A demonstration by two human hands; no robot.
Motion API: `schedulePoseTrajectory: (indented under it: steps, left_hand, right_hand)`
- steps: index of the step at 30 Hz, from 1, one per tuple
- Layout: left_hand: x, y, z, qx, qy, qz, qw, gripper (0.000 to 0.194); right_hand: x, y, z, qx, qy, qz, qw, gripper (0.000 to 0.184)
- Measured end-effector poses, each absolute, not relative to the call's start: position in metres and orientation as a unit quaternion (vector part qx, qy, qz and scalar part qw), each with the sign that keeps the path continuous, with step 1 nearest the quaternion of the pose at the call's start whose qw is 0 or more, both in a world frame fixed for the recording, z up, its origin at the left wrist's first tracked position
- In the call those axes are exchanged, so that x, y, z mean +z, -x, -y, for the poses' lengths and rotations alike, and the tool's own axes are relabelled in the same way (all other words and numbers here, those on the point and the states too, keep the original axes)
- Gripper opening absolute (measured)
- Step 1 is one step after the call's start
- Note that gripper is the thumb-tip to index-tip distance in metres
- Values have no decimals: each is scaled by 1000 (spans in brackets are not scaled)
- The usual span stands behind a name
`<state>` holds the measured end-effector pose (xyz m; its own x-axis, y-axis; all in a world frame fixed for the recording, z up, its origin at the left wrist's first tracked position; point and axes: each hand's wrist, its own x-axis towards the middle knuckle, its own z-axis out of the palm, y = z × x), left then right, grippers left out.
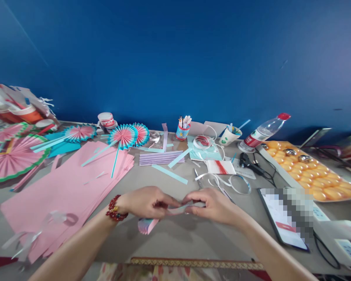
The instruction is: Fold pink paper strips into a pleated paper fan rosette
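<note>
My left hand (148, 201), with red bead bracelets on the wrist, pinches one end of a thin whitish strip (177, 211). The other end sits between the thumb and fingers of my right hand (215, 205). The strip bows slightly between them, just above the grey table. Under my left hand a small stack of pleated pink and blue paper (148, 226) sticks out; whether that hand also grips it I cannot tell. Scissors (197, 175) lie beyond my right hand.
Pink paper sheets (67, 179) spread at the left, with pleated paper fans (123, 136) behind. A purple pleated strip (156, 158), tape rolls (202, 142), a bottle (261, 134), a glue gun (250, 164) and a phone (283, 222) lie around.
</note>
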<state>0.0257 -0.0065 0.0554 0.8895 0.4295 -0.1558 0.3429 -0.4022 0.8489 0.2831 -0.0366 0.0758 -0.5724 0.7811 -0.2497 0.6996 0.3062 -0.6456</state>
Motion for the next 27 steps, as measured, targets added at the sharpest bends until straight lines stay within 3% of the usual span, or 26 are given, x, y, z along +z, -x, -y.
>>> schedulePoseTrajectory:
  steps: [10,17,27]
  left_hand:
    - [50,-41,15,127,-804,-267,516,19]
    - [46,-53,28,201,-749,-352,524,14]
    - [44,-60,32,267,-701,-389,535,16]
  right_hand:
    - [77,-268,45,197,485,851,43,18]
    - [83,-262,52,159,504,847,55,33]
    - [75,-252,61,38,516,850,95,14]
